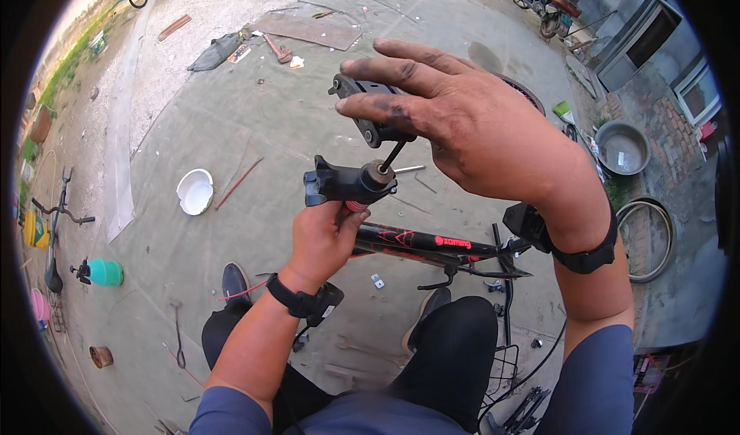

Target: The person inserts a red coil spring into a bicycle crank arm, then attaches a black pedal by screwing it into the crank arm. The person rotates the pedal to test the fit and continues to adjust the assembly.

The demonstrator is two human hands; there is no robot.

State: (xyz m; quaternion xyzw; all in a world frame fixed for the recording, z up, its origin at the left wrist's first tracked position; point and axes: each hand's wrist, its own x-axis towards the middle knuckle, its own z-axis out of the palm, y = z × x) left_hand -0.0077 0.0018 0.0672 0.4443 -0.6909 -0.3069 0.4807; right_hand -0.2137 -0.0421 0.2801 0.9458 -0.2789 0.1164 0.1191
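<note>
A black bicycle stem [327, 184] sits at the front end of a black bike frame [412, 238] with red markings. Just under the stem, by some red rings [355, 206], my left hand [320, 242] is closed round the front of the frame. Above it is my right hand [462, 123], its long fingers laid over a black folding hex key tool [368, 107] and its thumb hidden. The tool's thin metal shaft [392, 157] runs down into the brownish round top [381, 171] of the stem.
A white bowl [195, 191] and a red rod [240, 183] lie on the ground to the left, with a teal spray bottle [105, 272] farther left. A grey basin [622, 147] and a coiled tyre [646, 238] are at right. Loose tools, including a wrench [370, 350], lie near my feet.
</note>
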